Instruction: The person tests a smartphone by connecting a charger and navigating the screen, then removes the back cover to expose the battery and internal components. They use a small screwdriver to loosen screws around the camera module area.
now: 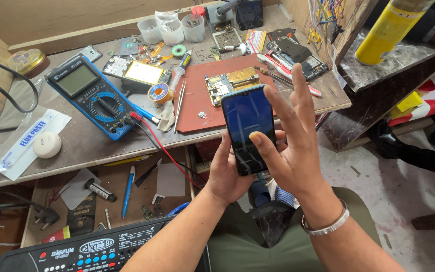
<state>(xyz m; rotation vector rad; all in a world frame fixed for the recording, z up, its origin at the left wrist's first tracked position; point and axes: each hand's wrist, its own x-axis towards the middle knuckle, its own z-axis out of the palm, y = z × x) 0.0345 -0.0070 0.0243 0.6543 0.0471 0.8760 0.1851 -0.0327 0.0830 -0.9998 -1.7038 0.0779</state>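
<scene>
A person's left hand [227, 174] holds a dark smartphone [247, 128] upright from below, its grip closed around the phone's lower half, fingers curled behind the back and thumb along the left edge. The phone's screen is dark blue and faces the camera. The right hand [290, 141] is spread open in front of the phone's right side, fingers fanned upward and apart, holding nothing; its thumb tip rests on the screen near the lower right. A metal bracelet [328, 224] circles the right wrist. Both forearms rise from the bottom of the view, above the person's lap in olive trousers.

The phone sits just in front of the near edge of a cluttered table [86, 143]. Directly behind it on the table lies a red mat [197, 106] carrying a circuit board [230, 83] clamped in a gold holder. To the left of the mat are tweezers [178, 106], a small spool of solder wire [159, 93], and a blue multimeter [94, 95] with red and black leads [157, 141] trailing off the table edge. A white round puck [47, 145] lies at the far left on a plastic packet. Clear plastic cups [172, 27] stand at the back. A yellow spray can [386, 30] stands on a shelf to the right. A black music keyboard [91, 249] lies at the bottom left, below an open drawer holding pens.
</scene>
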